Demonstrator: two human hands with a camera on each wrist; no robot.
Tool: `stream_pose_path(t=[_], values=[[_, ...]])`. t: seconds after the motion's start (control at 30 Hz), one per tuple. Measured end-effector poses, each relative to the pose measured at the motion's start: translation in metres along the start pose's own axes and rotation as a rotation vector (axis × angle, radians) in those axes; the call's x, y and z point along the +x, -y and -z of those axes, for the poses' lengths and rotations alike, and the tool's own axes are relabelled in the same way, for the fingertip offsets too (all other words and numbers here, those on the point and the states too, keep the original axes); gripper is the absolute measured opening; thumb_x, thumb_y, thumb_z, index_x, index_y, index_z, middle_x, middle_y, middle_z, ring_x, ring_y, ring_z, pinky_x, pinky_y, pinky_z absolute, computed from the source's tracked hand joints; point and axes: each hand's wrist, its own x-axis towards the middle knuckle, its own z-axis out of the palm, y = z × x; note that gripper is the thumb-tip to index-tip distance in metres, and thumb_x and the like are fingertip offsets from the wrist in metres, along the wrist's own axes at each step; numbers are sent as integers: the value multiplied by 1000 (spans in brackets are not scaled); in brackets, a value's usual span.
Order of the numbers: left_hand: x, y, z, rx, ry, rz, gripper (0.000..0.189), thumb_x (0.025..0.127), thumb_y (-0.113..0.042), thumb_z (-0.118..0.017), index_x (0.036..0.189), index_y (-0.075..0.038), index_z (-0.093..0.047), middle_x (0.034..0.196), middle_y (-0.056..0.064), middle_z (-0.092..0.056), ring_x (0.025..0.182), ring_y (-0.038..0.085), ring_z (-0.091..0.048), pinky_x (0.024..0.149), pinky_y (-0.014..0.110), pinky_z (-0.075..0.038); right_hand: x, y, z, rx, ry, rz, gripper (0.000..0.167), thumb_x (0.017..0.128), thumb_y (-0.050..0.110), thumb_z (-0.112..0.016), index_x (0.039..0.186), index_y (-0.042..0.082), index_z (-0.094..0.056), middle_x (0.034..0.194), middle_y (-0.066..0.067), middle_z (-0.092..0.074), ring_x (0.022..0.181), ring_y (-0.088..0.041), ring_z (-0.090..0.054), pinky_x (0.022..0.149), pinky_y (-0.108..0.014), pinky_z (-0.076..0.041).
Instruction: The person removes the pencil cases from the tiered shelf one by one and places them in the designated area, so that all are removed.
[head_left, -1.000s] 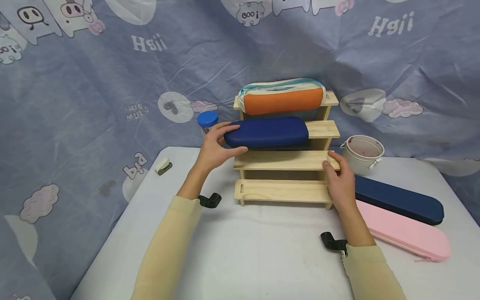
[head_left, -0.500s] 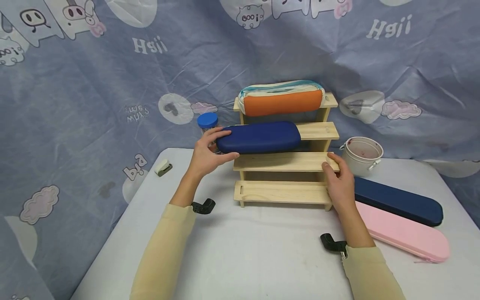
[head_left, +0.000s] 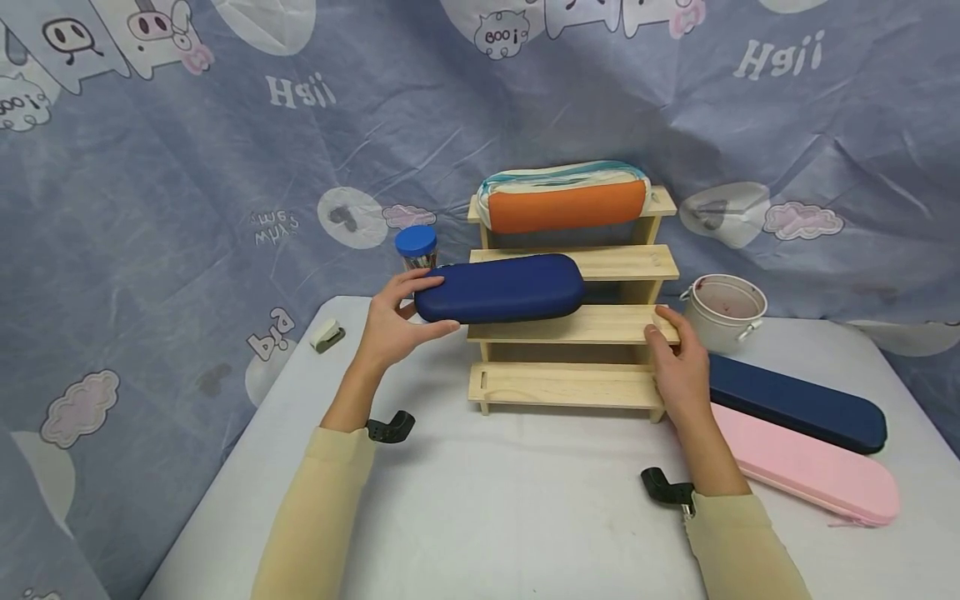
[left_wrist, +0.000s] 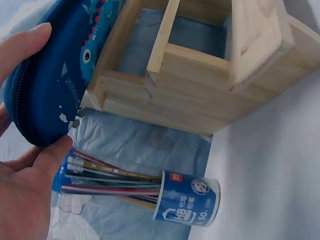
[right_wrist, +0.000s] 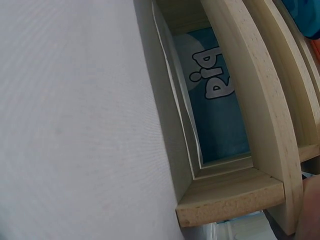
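My left hand (head_left: 390, 329) grips the left end of a dark blue zipped pencil case (head_left: 502, 290), thumb below and fingers on top. The case is held in front of the second and third tiers of a stepped wooden rack (head_left: 564, 385), tilted slightly up at its right end. In the left wrist view, the case's (left_wrist: 52, 82) other side shows a dinosaur print. My right hand (head_left: 681, 367) pinches the right end of the rack's third tier. An orange and white pencil case (head_left: 566, 207) with blue trim lies on the top tier.
Behind my left hand stands a blue-lidded tub of pencils (head_left: 416, 242). A small stapler (head_left: 327, 335) lies at the table's left edge. To the rack's right are a cream bucket (head_left: 726, 312), a navy case (head_left: 798, 402) and a pink case (head_left: 806, 462). Printed cloth hangs behind.
My left hand has drawn the blue pencil case off the second tier, leftward and down toward me. My right hand stays on the rack.
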Motion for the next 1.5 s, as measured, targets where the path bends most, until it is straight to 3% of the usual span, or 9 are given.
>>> stream_pose_path(t=[0.1,0.47,1.0,1.5], values=[[-7,3,5,-20,-8,10,59,69,-5,-87,123,1,-64,141,21,-42,128,24,-42,100,38,-45,1,0,-1,3,-3,10,46,95,52,-52,139,39,-49,138,3,-50,100,-15,-50,76,-29,-39],[-27,15,23,-59,-48,30,59,70,0,-85,124,4,-62,142,20,-40,125,27,-45,98,38,-46,1,1,0,1,-4,11,47,95,53,-52,139,38,-49,137,2,-50,101,-15,-50,76,-29,-39],[-64,36,41,-26,-93,103,59,68,0,-86,122,5,-62,141,19,-42,124,28,-48,98,33,-46,2,3,-1,4,7,15,46,95,52,-52,139,37,-50,142,6,-46,108,-17,-49,80,-29,-38],[-89,57,62,-1,-179,158,62,68,-5,-88,124,2,-63,140,12,-45,124,26,-48,96,29,-47,0,1,0,-1,4,-2,46,95,52,-52,139,39,-49,141,6,-47,107,-15,-49,79,-29,-38]])
